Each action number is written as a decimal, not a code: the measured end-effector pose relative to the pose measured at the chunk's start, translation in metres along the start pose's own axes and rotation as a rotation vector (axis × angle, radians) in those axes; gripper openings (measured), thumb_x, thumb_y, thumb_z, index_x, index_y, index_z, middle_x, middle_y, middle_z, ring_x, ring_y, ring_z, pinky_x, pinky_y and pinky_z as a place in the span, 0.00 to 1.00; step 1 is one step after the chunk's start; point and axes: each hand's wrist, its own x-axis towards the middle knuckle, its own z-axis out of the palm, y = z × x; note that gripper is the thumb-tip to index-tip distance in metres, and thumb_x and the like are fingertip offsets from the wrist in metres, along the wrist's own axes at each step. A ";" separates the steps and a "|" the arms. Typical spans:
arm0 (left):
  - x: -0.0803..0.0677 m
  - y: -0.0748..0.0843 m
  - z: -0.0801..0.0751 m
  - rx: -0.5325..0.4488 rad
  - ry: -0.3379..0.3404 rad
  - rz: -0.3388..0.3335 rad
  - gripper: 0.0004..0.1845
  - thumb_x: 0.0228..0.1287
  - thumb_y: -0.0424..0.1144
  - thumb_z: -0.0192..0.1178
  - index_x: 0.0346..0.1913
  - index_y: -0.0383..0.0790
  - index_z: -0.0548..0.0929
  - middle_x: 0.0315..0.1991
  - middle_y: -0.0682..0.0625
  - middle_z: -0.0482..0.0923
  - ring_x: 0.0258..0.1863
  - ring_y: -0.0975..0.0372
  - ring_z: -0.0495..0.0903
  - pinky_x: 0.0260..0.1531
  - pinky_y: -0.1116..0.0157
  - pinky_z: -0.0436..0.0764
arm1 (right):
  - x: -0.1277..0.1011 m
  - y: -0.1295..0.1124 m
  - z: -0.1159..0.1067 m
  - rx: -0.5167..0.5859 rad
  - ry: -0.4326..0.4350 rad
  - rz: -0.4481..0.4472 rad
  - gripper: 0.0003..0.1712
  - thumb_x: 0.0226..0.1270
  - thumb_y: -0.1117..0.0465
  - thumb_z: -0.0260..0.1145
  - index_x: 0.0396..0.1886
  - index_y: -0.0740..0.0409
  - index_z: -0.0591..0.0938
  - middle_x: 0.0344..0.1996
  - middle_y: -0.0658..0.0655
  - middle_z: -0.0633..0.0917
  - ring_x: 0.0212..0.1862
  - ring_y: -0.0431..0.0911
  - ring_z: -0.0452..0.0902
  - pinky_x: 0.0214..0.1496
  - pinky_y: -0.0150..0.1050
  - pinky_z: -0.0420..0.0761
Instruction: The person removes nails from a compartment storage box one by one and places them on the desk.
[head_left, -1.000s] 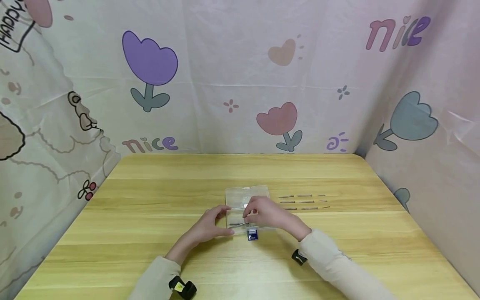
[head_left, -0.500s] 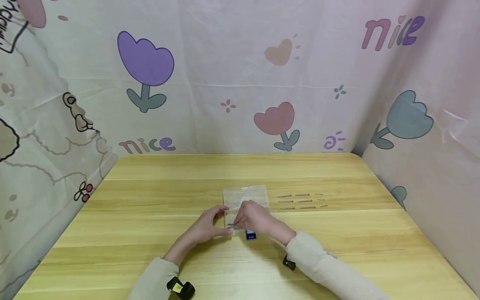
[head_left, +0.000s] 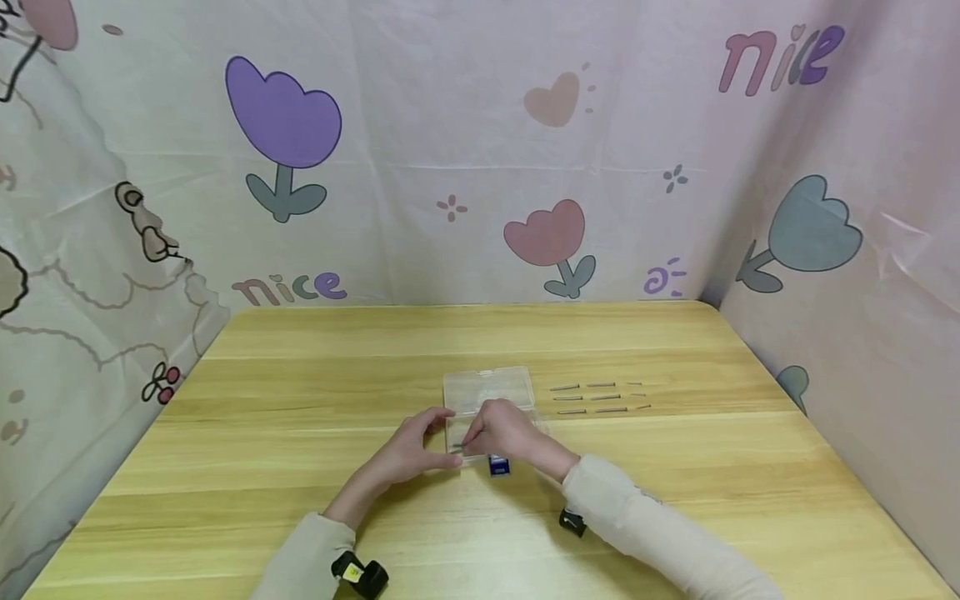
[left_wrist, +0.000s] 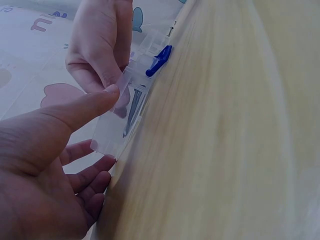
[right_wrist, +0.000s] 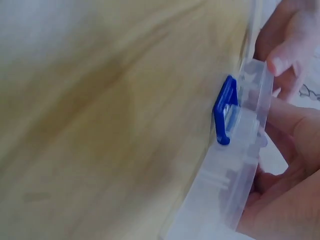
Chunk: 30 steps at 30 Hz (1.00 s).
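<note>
A clear plastic box (head_left: 486,385) lies on the table with its lid folded back. My left hand (head_left: 408,450) holds its left end, thumb on the front wall and fingers at the far side. Several grey nails (left_wrist: 132,112) lie in the left compartment, seen through the wall in the left wrist view. My right hand (head_left: 506,433) reaches into that compartment, thumb and forefinger pinching at a nail; its own body hides part of the grip. A blue latch (right_wrist: 225,110) hangs down at the box's front.
Right of the box, several nails (head_left: 606,397) lie in neat rows on the wooden table (head_left: 360,350), the smallest in the right-hand column. A printed cloth (head_left: 420,100) hangs behind and at the sides.
My right hand has moved left and down within the box, from above the compartment to the nails in it. My left hand has kept its hold. The head view has shifted slightly.
</note>
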 end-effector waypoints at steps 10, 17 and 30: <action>-0.001 0.002 0.000 -0.005 0.004 -0.007 0.37 0.50 0.43 0.75 0.64 0.40 0.72 0.57 0.42 0.72 0.57 0.48 0.68 0.56 0.46 0.67 | -0.001 -0.004 0.006 -0.031 0.058 0.047 0.04 0.48 0.66 0.78 0.24 0.57 0.89 0.22 0.49 0.86 0.29 0.38 0.80 0.36 0.30 0.79; -0.001 0.002 -0.001 -0.014 0.000 0.008 0.37 0.50 0.43 0.75 0.64 0.38 0.72 0.58 0.40 0.72 0.58 0.47 0.68 0.57 0.45 0.67 | -0.001 -0.003 0.006 -0.096 0.074 0.010 0.05 0.47 0.66 0.78 0.23 0.54 0.89 0.22 0.45 0.86 0.34 0.39 0.78 0.48 0.41 0.78; -0.002 0.001 0.000 -0.008 0.010 0.018 0.37 0.50 0.43 0.75 0.63 0.38 0.72 0.57 0.41 0.72 0.56 0.48 0.68 0.56 0.46 0.68 | -0.001 0.001 0.006 -0.227 0.070 -0.107 0.04 0.49 0.61 0.78 0.25 0.53 0.90 0.23 0.44 0.81 0.30 0.37 0.71 0.40 0.34 0.73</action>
